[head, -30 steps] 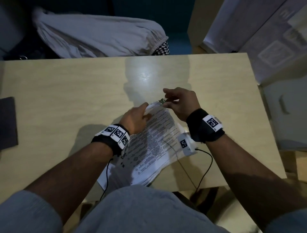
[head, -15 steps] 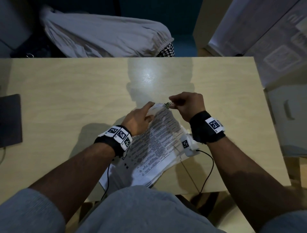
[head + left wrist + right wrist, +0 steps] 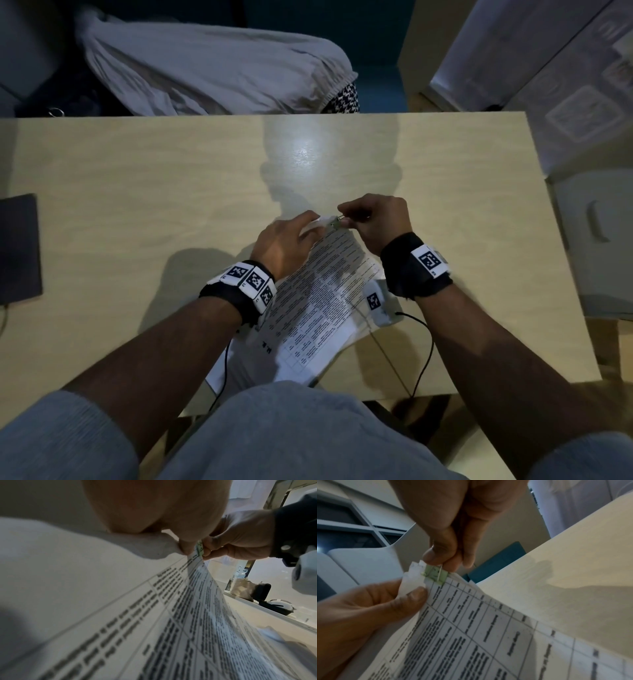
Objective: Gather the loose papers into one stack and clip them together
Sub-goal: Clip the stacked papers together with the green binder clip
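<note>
A stack of printed papers slopes from my lap up over the wooden table. My left hand pinches the stack's raised top corner. A small pale green binder clip sits on that corner's edge. My right hand pinches the clip's wire handles between thumb and forefinger. The corner sheets look crumpled beside the clip.
A dark flat object lies at the table's left edge. Grey fabric is heaped beyond the far edge. A white box and cardboard stand to the right. Cables trail from both wristbands.
The head view shifted slightly. Both hands stay at the stack's top corner; my right hand has brought the clip closer onto the paper's edge.
</note>
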Action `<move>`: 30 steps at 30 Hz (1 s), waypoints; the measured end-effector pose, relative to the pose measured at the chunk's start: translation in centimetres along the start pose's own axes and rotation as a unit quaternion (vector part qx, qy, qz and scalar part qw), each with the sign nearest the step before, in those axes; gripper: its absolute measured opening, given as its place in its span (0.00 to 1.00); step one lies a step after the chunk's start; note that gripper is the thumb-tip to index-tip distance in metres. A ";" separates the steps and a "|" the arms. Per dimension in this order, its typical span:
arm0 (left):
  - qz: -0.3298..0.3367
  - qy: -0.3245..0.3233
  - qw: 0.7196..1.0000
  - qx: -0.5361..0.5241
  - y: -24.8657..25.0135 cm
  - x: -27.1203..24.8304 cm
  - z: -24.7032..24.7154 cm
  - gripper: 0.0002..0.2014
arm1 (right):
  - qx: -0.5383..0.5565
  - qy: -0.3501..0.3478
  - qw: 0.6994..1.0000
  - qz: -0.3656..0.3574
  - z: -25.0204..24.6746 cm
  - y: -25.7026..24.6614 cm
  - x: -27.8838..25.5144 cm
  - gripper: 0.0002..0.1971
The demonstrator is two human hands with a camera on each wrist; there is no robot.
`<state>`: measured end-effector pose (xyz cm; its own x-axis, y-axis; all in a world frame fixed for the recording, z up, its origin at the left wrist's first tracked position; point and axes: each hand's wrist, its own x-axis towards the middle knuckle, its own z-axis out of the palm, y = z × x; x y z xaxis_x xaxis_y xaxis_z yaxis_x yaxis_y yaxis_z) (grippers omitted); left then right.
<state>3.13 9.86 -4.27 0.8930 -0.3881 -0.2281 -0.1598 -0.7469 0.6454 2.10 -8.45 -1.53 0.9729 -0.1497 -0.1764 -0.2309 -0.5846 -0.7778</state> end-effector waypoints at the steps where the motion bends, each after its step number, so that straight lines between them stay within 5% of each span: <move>1: 0.001 0.000 1.000 0.005 0.0 0.1 0.1 0.12 | -0.006 -0.001 1.000 -0.004 0.0 0.0 0.1 0.11; 13: 0.016 0.047 0.999 0.007 -0.8 0.0 0.6 0.10 | -0.060 -0.046 0.997 -0.029 0.7 -0.9 1.1 0.13; 18: 0.010 0.053 0.999 -0.002 -0.7 0.3 -0.1 0.13 | -0.042 -0.072 0.997 -0.004 -0.1 -1.6 1.2 0.26; 24: 0.003 0.090 0.993 -0.074 -2.5 0.2 -2.1 0.15 | 0.117 0.059 0.975 0.182 0.5 3.2 -1.7 0.31; 30: -0.097 0.169 0.958 -0.208 -5.7 -0.9 -4.7 0.09 | 0.212 -0.030 0.936 0.280 4.5 4.5 -4.7 0.34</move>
<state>5.23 17.03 -4.30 0.9854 -0.0142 -0.1695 0.1420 -0.4797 0.8659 -3.49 -6.75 -6.89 0.7024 -0.2857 -0.6519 -0.6913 -0.0558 -0.7204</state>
